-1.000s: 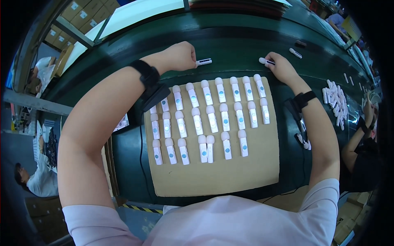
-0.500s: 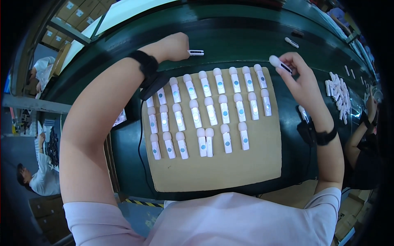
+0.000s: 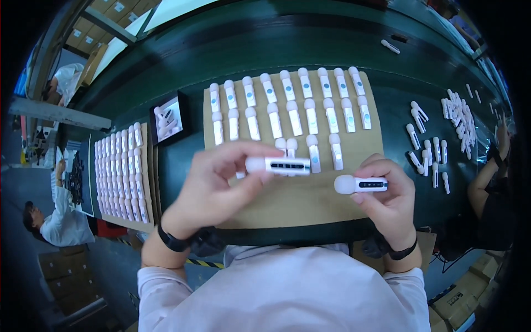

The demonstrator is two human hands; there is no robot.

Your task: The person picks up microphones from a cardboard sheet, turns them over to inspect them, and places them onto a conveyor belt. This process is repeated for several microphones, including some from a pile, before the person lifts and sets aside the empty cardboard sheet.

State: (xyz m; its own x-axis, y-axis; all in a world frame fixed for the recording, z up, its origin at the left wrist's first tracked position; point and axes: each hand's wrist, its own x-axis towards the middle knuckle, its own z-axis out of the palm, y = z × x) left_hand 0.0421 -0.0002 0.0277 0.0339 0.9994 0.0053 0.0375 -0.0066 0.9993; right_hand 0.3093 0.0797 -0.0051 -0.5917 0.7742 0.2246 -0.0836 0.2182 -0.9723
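My left hand pinches a white mini wand massager by its round, pinkish head end, its dark panel facing up. To the right, my right hand grips a second mini wand massager by the body between thumb and fingers. Its round head points left, and its dark panel also shows. Both massagers are lifted over a brown cardboard sheet. On the sheet lie rows of similar massagers, heads away from me, with round blue or pale spots up. My left hand hides part of the nearest row.
At left, another cardboard sheet bears rows of massagers beside a black-framed box. Loose massagers and a heap lie on the green table at right. A co-worker's arm is near the heap; another person is at far left.
Both hands have come in from the far side toward me, each with a massager. The sheet's massagers and the loose ones on the right are now less covered by my arms.
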